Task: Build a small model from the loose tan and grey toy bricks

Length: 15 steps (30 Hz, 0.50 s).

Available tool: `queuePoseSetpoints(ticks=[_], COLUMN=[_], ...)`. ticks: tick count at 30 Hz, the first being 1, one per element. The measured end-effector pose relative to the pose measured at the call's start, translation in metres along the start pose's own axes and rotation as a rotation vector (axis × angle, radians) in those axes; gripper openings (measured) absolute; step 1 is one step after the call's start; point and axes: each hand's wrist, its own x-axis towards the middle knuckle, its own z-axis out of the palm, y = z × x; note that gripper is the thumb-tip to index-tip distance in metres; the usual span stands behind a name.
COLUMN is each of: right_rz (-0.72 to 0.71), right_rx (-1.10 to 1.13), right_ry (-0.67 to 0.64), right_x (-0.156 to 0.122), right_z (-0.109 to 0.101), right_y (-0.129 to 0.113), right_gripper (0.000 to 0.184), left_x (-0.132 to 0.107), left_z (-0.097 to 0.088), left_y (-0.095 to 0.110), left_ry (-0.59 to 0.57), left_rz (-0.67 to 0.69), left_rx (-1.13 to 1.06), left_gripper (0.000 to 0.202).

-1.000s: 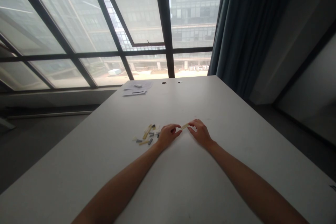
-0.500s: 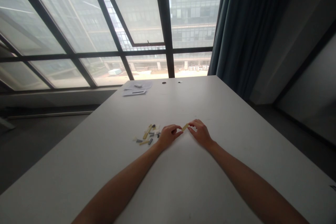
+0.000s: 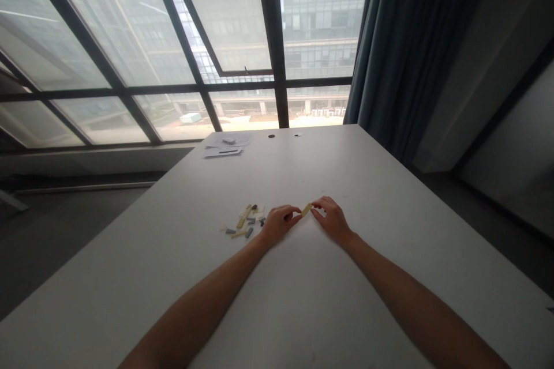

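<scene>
A small tan building-block piece (image 3: 306, 209) is held at a slant just above or on the white table (image 3: 277, 300); I cannot tell whether it touches the surface. My left hand (image 3: 278, 223) pinches its near-left end between thumb and fingertips. At the far-right end, my right hand (image 3: 331, 218) grips it the same way. Left of my left hand lies a loose pile of small pieces: a long tan piece (image 3: 244, 217), a grey piece (image 3: 249, 232), another tan piece (image 3: 238, 234) and several grey, black and pale ones. My left hand partly hides the pile's right side.
Sheets of paper (image 3: 223, 151) with a small white object (image 3: 228, 141) lie at the table's far left corner. Two small round dark spots (image 3: 271, 136) are near the far edge. Beyond stand tall windows (image 3: 242, 29) and a blue curtain (image 3: 389, 57) on the right.
</scene>
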Motion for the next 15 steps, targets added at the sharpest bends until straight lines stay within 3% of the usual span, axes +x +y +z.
queuePoseSetpoints(ticks=[15], right_rz=[-0.02], right_rx=[0.045], right_ry=[-0.018], right_x=[0.0001], right_z=[0.0012], right_y=[0.0005], right_gripper=[0.013], left_x=[0.0003], left_z=[-0.002], left_y=[0.0054], left_ry=[-0.031], left_rz=[-0.011], left_rx=[0.023], left_gripper=[0.026])
